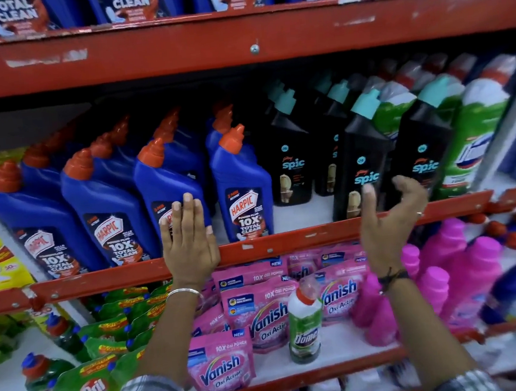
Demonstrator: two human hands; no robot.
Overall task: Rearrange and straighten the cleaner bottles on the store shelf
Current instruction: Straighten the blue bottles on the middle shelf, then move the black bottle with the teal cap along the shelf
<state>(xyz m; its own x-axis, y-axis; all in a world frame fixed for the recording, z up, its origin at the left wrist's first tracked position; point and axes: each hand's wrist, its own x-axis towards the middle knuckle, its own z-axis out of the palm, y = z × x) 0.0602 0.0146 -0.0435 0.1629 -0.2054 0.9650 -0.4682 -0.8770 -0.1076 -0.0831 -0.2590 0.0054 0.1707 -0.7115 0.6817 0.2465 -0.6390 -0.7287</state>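
On the middle shelf stand several blue Harpic bottles (106, 203) with orange caps, leaning left. To their right are black Spic bottles (363, 160) with teal caps, then green Domex bottles (480, 129). My left hand (188, 240) lies flat, fingers up, against the front of the third blue Harpic bottle (167, 182). A fourth Harpic bottle (242, 190) stands apart to its right. My right hand (391, 214) is curled and open in front of the front black Spic bottles, holding nothing; whether it touches one I cannot tell.
The red shelf edge (286, 243) runs below my hands. Beneath it are pink Vanish pouches (222, 365), a lone green Domex bottle (305, 320), pink bottles (466, 273) and green Pril bottles (86, 388). A gap shows on the shelf between Harpic and Spic bottles.
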